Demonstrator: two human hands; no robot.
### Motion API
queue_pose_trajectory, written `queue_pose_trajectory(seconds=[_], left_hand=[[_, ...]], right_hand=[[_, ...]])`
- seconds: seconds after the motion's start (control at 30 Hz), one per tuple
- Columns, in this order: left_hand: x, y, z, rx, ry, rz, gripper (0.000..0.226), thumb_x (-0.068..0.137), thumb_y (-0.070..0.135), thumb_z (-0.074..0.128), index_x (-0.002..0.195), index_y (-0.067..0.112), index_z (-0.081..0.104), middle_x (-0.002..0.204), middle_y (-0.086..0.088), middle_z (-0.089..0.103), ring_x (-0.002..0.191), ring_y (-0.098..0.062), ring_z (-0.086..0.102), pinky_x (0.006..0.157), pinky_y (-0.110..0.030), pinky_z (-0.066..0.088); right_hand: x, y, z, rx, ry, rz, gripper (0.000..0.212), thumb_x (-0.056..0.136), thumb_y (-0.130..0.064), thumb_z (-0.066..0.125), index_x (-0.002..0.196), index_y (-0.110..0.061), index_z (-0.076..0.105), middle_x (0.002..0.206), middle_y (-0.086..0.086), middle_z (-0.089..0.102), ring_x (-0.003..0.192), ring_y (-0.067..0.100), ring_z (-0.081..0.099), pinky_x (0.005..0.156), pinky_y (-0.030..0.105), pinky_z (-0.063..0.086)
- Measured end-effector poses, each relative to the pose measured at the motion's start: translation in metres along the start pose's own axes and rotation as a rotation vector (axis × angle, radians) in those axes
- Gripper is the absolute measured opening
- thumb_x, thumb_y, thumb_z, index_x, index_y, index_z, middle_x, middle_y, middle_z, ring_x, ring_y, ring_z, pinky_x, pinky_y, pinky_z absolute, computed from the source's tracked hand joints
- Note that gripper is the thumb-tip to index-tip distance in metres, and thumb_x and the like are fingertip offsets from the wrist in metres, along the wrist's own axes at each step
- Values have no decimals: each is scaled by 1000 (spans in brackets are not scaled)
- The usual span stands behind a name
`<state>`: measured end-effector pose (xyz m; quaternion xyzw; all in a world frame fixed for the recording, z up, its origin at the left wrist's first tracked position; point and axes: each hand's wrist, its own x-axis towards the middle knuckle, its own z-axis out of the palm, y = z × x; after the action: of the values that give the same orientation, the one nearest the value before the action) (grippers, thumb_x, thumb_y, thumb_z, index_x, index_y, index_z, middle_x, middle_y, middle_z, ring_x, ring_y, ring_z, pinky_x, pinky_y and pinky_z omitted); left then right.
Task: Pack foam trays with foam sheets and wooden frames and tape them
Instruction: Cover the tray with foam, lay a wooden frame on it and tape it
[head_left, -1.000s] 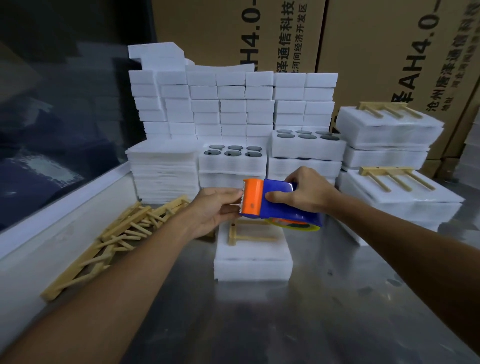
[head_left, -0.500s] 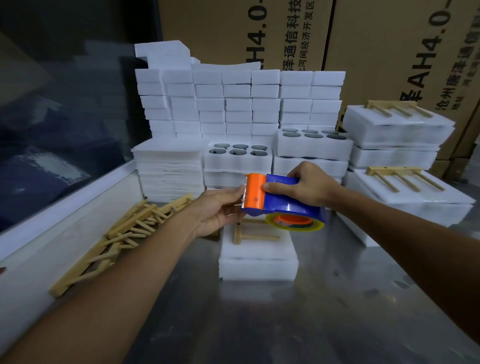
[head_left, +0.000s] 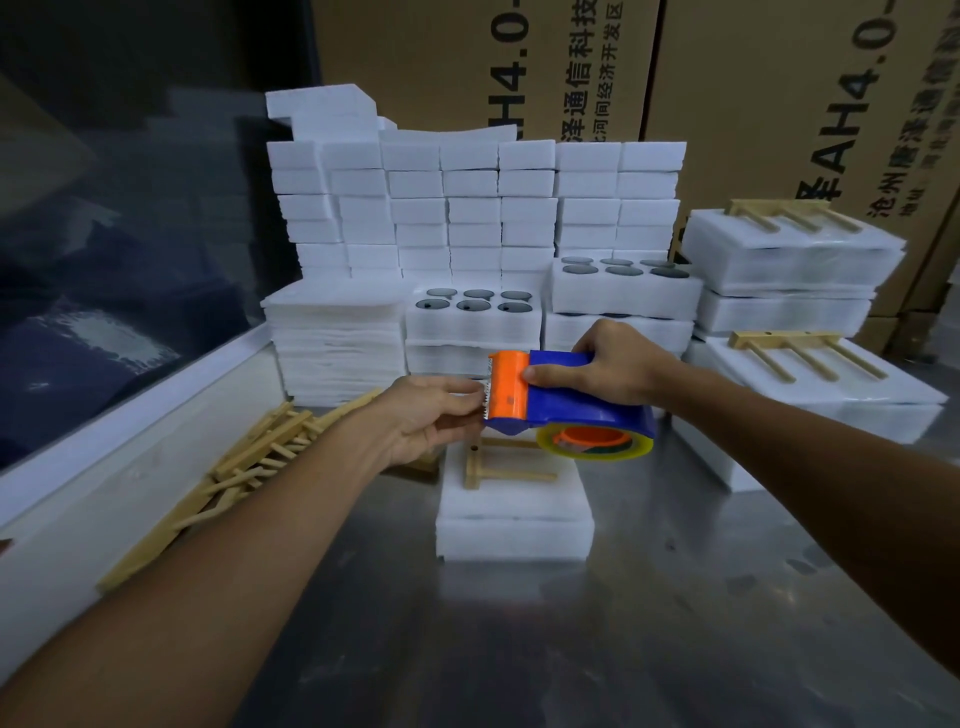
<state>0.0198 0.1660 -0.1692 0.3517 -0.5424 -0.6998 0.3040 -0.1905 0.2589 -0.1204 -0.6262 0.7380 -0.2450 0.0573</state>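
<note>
1. Above the foam tray (head_left: 514, 512) on the table (head_left: 519, 649), the right hand (head_left: 618, 364) grips a tape dispenser (head_left: 566, 402), fingers curled over its blue body.
2. Left of the dispenser, the left hand (head_left: 431, 415) pinches the tape end at its orange toothed edge.
3. On the tray lies a wooden frame (head_left: 498, 467), partly hidden by the dispenser.
4. Left of the tray lies a heap of frames (head_left: 249, 462); behind it stand foam stacks (head_left: 467, 208).

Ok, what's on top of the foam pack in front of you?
A wooden frame lies on the foam pack. The tape dispenser, held above, hides the frame's far part; any tape there cannot be seen.
</note>
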Motion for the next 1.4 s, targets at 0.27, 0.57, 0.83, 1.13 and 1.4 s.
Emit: queue_pose_trajectory(seconds=[0.27, 0.57, 0.83, 1.13, 1.4], left_hand=[[3, 17, -2, 132, 116, -9, 12, 84, -11, 66, 79, -1, 66, 63, -11, 70, 56, -17, 70, 50, -22, 54], [6, 28, -43, 201, 199, -27, 19, 91, -11, 54, 79, 0, 64, 61, -9, 66, 55, -13, 60, 47, -17, 51], [10, 19, -54, 153, 197, -91, 27, 97, -10, 43, 77, 2, 57, 66, -8, 56, 49, -8, 52, 40, -13, 42], [22, -11, -61, 132, 281, -182, 23, 96, -9, 43, 82, 2, 58, 68, -9, 56, 57, -11, 49, 39, -14, 41], [29, -32, -61, 201, 343, -214, 25, 95, -9, 40, 78, 4, 55, 65, -8, 53, 55, -11, 47, 40, -15, 39]], right_hand=[[8, -4, -4, -92, -90, 5, 77, 53, -94, 53, 74, -21, 66, 76, -1, 65, 72, 15, 64, 67, 32, 49], [15, 7, -24, -231, -89, 28, 91, 37, -104, 46, 73, -23, 70, 74, 0, 65, 71, 16, 63, 56, 30, 40], [22, 13, -17, -225, -148, 65, 93, 34, -103, 44, 68, -21, 72, 65, -4, 68, 67, 12, 65, 54, 28, 39], [47, 7, 9, -363, -259, 141, 84, 46, -98, 56, 88, -26, 51, 88, -3, 56, 78, 14, 56, 56, 30, 40], [66, -1, 23, -435, -341, 163, 84, 43, -98, 58, 83, -24, 50, 86, 0, 58, 77, 18, 59, 57, 32, 41]])
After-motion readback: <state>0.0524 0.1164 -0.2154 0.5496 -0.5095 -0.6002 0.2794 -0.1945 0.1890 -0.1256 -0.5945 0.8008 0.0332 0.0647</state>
